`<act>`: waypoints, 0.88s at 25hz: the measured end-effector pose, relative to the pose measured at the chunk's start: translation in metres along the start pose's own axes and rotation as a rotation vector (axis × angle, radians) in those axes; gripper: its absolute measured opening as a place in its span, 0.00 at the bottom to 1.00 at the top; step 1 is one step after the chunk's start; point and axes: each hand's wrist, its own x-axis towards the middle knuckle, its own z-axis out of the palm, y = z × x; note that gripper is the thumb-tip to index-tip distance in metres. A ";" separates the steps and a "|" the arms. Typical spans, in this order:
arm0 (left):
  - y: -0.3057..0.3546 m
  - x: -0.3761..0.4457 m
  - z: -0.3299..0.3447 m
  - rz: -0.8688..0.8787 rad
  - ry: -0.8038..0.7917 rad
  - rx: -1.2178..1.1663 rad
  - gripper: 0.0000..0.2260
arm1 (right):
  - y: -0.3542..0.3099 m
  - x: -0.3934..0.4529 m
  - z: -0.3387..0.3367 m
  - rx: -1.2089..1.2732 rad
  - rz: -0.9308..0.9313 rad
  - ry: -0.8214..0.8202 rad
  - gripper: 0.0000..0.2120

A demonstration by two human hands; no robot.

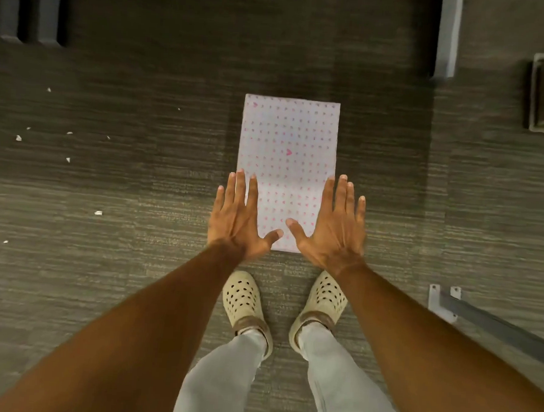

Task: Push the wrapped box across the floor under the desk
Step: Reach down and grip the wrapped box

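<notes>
**Flat palms at the near end: an uneven shove is the risk**

Because both hands sit at the near corners of the wrapped box (287,162) rather than square behind its near edge, the likeliest fault, as I judge it, is an uneven push: if one palm leads, the long box would pivot on the carpeted floor (139,183) and head off at a slant toward the desk leg (446,38) at the far right instead of into the dark gap under the desk. The carpet probably drags on the paper too, so a hard shove from on top could scuff or tear the wrapping, or let the palms slide over the box without moving it.

The left hand (240,223) is spread wide and flat, fingers (241,185) extended, overlapping the box's near left edge, thumb across its near end. The right hand (332,228) mirrors it at the near right edge. Neither hand clasps anything; whether the palms press down or only hover just above the paper cannot be told.

The box lies flat on the floor, lengthwise away from the person, its near end just ahead of the clogs (244,295), its far end short of the desk's shadow.
</notes>
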 end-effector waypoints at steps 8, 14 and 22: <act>-0.009 0.082 0.066 -0.211 -0.077 -0.418 0.43 | 0.035 0.080 0.075 0.433 0.195 0.001 0.36; -0.039 0.124 0.085 -0.503 0.056 -0.848 0.17 | 0.050 0.130 0.099 0.869 0.441 0.056 0.14; -0.058 0.153 0.083 -0.706 0.072 -1.120 0.11 | 0.068 0.157 0.115 1.133 0.574 0.045 0.12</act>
